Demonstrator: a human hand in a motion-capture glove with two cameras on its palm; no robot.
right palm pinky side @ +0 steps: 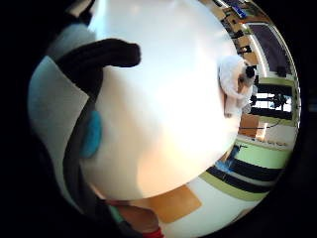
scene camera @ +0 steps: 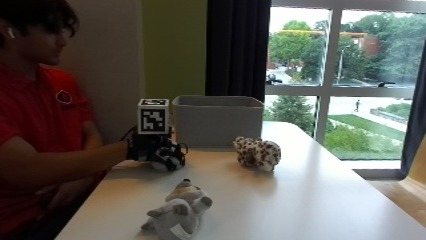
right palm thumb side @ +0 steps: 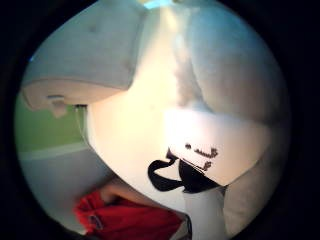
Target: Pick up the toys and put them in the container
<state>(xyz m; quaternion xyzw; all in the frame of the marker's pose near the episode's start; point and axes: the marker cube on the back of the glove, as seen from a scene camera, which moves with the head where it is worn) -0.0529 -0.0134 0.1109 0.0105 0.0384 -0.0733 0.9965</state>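
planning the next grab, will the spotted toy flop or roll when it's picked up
The spotted toy looks like soft plush, so it will probably sag and squash in the hand rather than stay stiff. It sits low on the table on short legs, so rolling seems unlikely. Probably light.

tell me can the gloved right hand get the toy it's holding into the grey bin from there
Probably yes. The gloved right hand grips a plush toy just in front of the grey container, whose top is open, and nothing stands between them.
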